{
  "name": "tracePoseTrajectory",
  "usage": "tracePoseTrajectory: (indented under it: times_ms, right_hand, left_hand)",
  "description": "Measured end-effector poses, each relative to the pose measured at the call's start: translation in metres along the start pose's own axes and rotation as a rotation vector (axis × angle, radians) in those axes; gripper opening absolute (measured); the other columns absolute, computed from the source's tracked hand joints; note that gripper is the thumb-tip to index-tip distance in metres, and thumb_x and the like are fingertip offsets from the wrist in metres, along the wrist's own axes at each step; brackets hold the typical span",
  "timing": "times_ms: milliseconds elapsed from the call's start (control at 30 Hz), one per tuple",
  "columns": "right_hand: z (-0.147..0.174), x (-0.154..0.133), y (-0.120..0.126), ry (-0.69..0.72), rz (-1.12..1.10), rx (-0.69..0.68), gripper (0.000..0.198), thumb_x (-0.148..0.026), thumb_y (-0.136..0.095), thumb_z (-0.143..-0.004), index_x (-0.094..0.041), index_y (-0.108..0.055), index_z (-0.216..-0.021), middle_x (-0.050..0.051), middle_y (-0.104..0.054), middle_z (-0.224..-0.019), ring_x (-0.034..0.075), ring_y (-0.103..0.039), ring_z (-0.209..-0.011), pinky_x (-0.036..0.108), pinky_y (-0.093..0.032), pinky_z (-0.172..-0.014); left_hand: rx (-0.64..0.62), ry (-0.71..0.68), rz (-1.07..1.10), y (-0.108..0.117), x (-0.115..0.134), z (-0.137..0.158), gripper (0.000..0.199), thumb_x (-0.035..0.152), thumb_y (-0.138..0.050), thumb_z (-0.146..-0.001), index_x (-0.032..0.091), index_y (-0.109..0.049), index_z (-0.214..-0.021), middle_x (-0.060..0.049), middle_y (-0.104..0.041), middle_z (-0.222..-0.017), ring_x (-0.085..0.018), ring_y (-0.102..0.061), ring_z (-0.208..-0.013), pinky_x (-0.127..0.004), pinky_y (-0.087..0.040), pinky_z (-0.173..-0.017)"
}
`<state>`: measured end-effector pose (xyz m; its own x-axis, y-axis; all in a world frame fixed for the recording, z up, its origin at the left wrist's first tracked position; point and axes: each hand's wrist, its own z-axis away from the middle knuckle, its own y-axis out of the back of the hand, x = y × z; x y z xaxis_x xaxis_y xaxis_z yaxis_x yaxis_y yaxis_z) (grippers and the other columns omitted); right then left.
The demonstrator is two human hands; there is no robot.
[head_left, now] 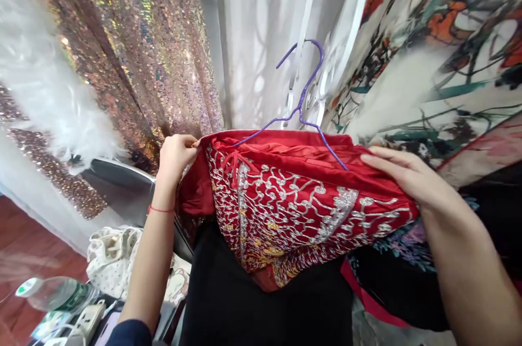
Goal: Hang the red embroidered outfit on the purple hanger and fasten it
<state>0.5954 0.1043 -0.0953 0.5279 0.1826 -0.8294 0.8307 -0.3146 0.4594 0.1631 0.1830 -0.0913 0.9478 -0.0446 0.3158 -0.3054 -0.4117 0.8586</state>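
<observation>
As hands (177, 156) (408, 174) hold garment (281, 199), hanger (300, 101) — partly inside

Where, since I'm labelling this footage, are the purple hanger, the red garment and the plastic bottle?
Purple hanger (300, 108), head view: where its neck meets the arms.
Red garment (281, 207), head view: its embroidered front.
Plastic bottle (56, 292), head view: its clear body.

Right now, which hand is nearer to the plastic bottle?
The left hand. It holds one end of the red garment, up and to the right of the bottle in the picture; the right hand is farther off, at the garment's other end.
</observation>
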Motion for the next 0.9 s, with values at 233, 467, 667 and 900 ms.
tracePoseTrajectory:
  times_ms: [233, 467, 667, 900]
  right_hand:
    - [0.036, -0.022, 0.013, 0.44, 0.095, 0.782, 0.023, -0.044, -0.06, -0.091, -0.025, -0.07, -0.086, 0.006, -0.066, -0.079, 0.022, -0.063, -0.078, 0.039, -0.046, -0.075]
    - [0.061, 0.013, 0.001, 0.367, 0.409, 0.592, 0.024, -0.038, -0.053, -0.096, -0.022, -0.07, -0.095, 0.01, -0.073, -0.085, 0.023, -0.067, -0.071, 0.036, -0.05, -0.071]
    - [0.075, -0.016, 0.016, 0.379, 0.651, 0.86, 0.042, -0.046, -0.043, -0.098, -0.017, -0.073, -0.096, 0.016, -0.072, -0.078, 0.026, -0.067, -0.068, 0.038, -0.045, -0.062]
    - [0.142, -0.005, -0.011, 0.289, 0.816, 0.618, 0.034, -0.043, -0.048, -0.097, -0.022, -0.073, -0.104, 0.013, -0.074, -0.078, 0.024, -0.065, -0.061, 0.037, -0.042, -0.058]
  left_hand:
    - [0.173, -0.085, -0.074, 0.009, 0.026, 0.02, 0.03, 0.042, -0.052, -0.089, 0.023, -0.073, -0.101, -0.007, -0.076, -0.093, -0.023, -0.069, -0.086, -0.027, -0.036, -0.064]
    - [0.291, 0.073, -0.142, -0.004, 0.009, 0.058, 0.026, 0.034, -0.044, -0.092, 0.021, -0.063, -0.103, -0.009, -0.072, -0.087, -0.026, -0.066, -0.079, -0.03, -0.034, -0.063]
    - [0.5, -0.008, 0.111, 0.053, 0.05, 0.141, 0.02, 0.047, -0.055, -0.089, 0.029, -0.058, -0.094, -0.002, -0.066, -0.075, -0.022, -0.062, -0.065, -0.033, -0.039, -0.06]
    - [0.191, -0.173, -0.054, 0.016, 0.077, 0.189, 0.019, 0.035, -0.047, -0.091, 0.024, -0.057, -0.08, -0.002, -0.059, -0.056, -0.019, -0.053, -0.047, -0.028, -0.025, -0.049]
